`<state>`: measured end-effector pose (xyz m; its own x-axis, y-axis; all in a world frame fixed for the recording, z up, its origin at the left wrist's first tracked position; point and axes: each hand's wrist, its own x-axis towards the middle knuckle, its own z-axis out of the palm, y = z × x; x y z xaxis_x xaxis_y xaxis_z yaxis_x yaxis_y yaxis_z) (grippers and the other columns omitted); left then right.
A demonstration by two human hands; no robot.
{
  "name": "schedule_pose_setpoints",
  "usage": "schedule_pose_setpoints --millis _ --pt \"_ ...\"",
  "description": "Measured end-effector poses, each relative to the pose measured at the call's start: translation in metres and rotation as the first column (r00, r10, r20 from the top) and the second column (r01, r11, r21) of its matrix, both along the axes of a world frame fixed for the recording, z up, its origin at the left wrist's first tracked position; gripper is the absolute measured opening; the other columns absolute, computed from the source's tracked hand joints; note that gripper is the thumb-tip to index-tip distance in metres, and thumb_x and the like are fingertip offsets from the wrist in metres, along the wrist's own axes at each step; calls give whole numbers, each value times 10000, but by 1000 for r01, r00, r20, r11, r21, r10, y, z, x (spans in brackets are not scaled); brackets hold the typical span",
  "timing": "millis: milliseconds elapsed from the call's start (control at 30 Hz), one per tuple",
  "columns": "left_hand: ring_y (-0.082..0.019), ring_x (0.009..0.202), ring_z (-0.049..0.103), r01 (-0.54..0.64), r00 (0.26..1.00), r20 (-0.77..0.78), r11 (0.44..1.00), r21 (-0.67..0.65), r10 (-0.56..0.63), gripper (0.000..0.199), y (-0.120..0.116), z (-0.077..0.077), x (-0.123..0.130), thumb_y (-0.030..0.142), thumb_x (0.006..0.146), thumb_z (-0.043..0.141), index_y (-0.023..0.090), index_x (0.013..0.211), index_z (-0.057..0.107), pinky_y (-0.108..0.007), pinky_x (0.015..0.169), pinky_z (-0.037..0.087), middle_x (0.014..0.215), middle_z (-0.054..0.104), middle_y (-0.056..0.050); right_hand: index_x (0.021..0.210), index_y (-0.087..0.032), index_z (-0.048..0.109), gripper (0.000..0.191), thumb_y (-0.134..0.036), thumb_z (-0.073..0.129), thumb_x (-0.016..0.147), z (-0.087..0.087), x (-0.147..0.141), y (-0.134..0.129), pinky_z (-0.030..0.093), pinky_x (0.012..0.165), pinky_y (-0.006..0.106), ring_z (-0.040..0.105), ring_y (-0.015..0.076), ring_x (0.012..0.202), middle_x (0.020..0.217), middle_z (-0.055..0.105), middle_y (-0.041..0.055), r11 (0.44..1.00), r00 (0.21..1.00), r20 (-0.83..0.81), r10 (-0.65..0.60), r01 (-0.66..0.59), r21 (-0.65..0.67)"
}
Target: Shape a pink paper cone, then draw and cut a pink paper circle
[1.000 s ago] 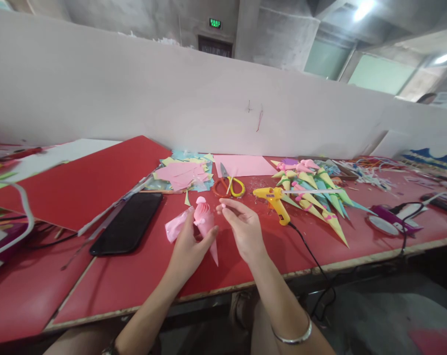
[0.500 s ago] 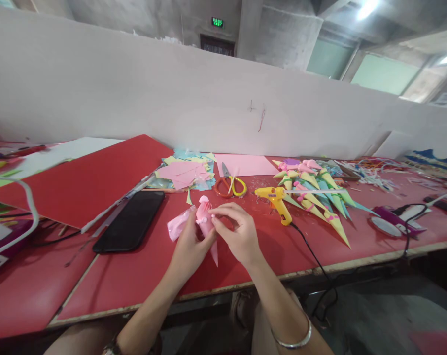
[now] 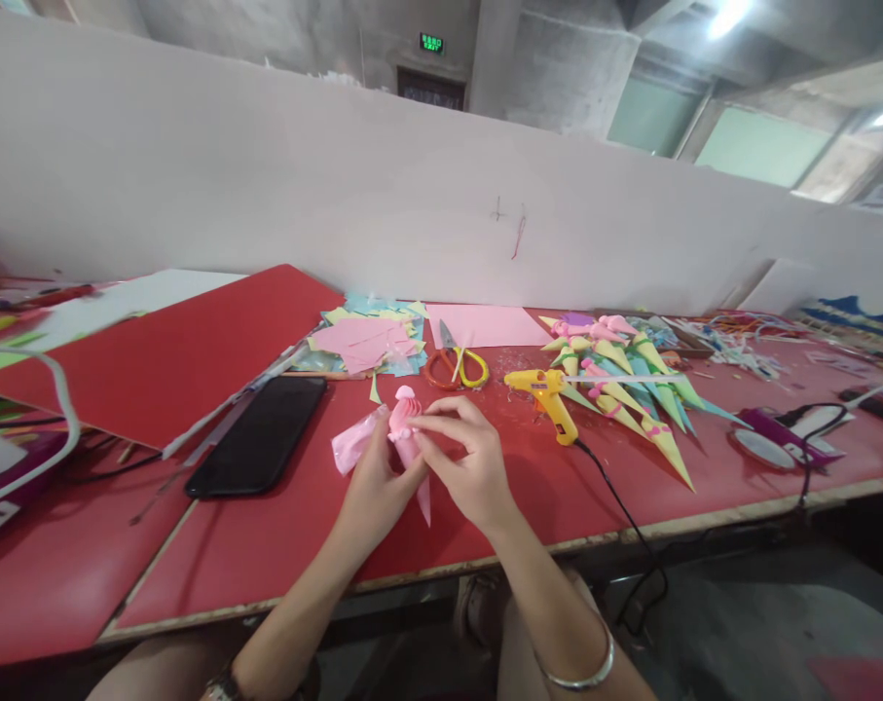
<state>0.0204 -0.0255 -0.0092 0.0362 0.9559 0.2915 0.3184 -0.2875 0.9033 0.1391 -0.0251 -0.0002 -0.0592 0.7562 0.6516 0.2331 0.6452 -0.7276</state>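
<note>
A pink paper ice-cream cone (image 3: 424,501) with a ridged pink clay swirl (image 3: 404,409) on top is gripped in my left hand (image 3: 379,482), its tip slanting down toward the table's front edge. The fingers of my right hand (image 3: 470,458) are pinched at the cone's rim, just under the swirl. Whatever small piece sits between those fingertips is too small to make out. Behind my left hand lies a pink clay packet (image 3: 351,446) in clear wrapping, partly covered by the fingers.
A yellow glue gun (image 3: 550,399) lies right of my hands, its cord trailing off the edge. Scissors (image 3: 457,368), paper scraps (image 3: 372,341) and pink paper (image 3: 489,326) lie behind. Finished paper cones (image 3: 664,448) are piled right; a black phone (image 3: 260,438) and red sheet (image 3: 193,350) lie left.
My right fingertips have closed in slightly on the cone's rim; the small pink bit seen at them earlier is now hidden. My left hand keeps its hold on the cone.
</note>
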Motion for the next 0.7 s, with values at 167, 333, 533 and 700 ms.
schedule_pose_setpoints --millis 167,333,533,700 --pt "-202 870 576 -12 1000 -23 999 -37 11 465 -1 1 0 361 723 510 182 1145 431 -351 772 472 967 591 -50 908 -250 681 194 -186 524 814 0 -1 0 463 810 275 557 141 880 892 557 25 1000 1000 -13 6 -6 -3" --pt "-214 859 577 -3 999 -41 999 -32 2 432 -2 1 1 366 734 499 162 1110 436 -346 722 481 881 593 -45 900 -226 634 153 -190 566 768 -4 -4 3 485 786 272 558 140 847 903 544 29 990 980 -191 63 -86 -114" --pt "-207 884 579 23 999 -43 1000 1 -23 386 -2 0 1 346 745 512 182 1088 448 -337 722 482 981 587 -57 1005 -213 545 315 -241 625 702 -8 -5 7 485 802 281 569 147 887 944 579 38 897 906 -407 120 -274 -346" --pt "-196 875 583 39 997 -66 999 17 -38 411 -2 -1 0 341 750 521 185 1119 433 -328 726 481 1007 585 -60 973 -197 554 304 -267 628 686 -3 -3 5 465 831 295 579 153 901 975 605 50 825 868 -473 151 -374 -423"
